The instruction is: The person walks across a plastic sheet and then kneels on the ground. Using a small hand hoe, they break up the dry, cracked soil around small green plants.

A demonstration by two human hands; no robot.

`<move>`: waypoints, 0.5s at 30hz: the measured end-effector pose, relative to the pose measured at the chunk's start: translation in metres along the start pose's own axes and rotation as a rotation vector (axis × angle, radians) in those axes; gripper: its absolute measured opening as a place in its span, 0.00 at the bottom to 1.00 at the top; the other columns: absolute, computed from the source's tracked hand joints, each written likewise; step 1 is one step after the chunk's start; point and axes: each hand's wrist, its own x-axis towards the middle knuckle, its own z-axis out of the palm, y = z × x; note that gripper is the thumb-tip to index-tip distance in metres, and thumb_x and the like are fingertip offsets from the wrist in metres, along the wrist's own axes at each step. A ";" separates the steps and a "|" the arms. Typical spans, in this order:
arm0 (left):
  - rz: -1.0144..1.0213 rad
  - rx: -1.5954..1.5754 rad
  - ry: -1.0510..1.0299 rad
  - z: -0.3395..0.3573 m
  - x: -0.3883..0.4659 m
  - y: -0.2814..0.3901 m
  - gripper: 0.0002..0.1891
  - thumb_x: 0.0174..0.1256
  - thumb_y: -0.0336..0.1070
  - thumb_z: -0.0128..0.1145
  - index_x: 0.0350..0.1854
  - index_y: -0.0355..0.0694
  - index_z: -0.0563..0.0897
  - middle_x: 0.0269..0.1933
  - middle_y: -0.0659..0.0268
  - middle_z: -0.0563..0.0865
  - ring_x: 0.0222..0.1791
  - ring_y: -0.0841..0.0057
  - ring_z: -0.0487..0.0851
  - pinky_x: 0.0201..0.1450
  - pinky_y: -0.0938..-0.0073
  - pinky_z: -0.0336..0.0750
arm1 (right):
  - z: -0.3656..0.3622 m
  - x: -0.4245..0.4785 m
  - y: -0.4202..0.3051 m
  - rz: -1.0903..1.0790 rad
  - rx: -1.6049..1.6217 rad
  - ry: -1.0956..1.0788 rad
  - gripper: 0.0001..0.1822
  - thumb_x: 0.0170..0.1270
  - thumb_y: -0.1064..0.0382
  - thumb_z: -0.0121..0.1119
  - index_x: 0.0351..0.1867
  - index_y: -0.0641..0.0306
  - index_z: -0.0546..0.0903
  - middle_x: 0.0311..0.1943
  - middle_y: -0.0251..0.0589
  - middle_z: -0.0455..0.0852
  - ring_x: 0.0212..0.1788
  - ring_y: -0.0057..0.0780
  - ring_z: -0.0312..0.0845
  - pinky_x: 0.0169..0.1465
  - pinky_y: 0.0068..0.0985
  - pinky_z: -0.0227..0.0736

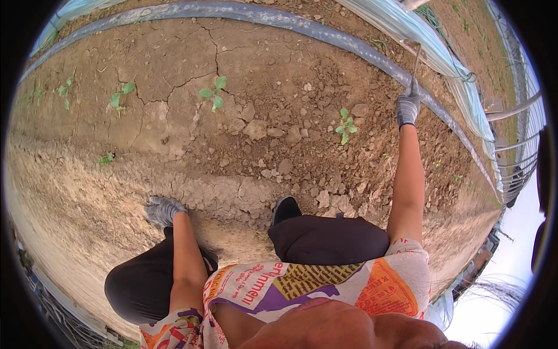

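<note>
My right hand (408, 107), in a grey knit glove, reaches out to the far right. It grips a small hand tool (417, 61) with a thin shaft, probably a hand hoe; its head is rusty brown and hard to make out beside the plastic sheeting. A leafy green seedling (345, 126) grows left of this hand in loosened, cloddy soil (296, 118). My left hand (165, 211), gloved alike, rests on the dry ground by my left knee with its fingers somewhat apart and nothing visible in it.
A flat grey irrigation hose (261, 15) curves across the far side of the bed. Pale plastic sheeting (453, 61) lies beyond it, near greenhouse hoops (516, 109). More seedlings (213, 94) stand leftward in cracked soil. My dark shoe (286, 209) is at the bed's near edge.
</note>
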 end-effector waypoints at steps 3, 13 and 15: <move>0.056 -0.025 0.031 0.001 -0.001 -0.001 0.35 0.81 0.60 0.43 0.75 0.33 0.69 0.72 0.45 0.74 0.72 0.50 0.71 0.72 0.52 0.67 | -0.008 -0.019 -0.036 -0.220 0.116 -0.070 0.26 0.83 0.63 0.43 0.80 0.49 0.67 0.70 0.48 0.79 0.58 0.40 0.85 0.54 0.28 0.76; 0.020 0.023 -0.055 -0.019 -0.008 0.012 0.36 0.81 0.58 0.43 0.77 0.31 0.64 0.76 0.42 0.68 0.75 0.48 0.68 0.75 0.54 0.65 | 0.110 -0.135 -0.302 -0.798 0.410 -0.731 0.25 0.80 0.61 0.51 0.76 0.44 0.73 0.56 0.49 0.89 0.42 0.35 0.87 0.50 0.30 0.80; 0.027 0.033 -0.060 -0.021 -0.008 0.012 0.37 0.81 0.59 0.42 0.77 0.31 0.63 0.76 0.43 0.68 0.76 0.48 0.67 0.75 0.52 0.64 | 0.135 -0.160 -0.360 -0.956 0.401 -0.756 0.25 0.80 0.60 0.50 0.76 0.42 0.73 0.54 0.52 0.89 0.49 0.47 0.88 0.57 0.37 0.80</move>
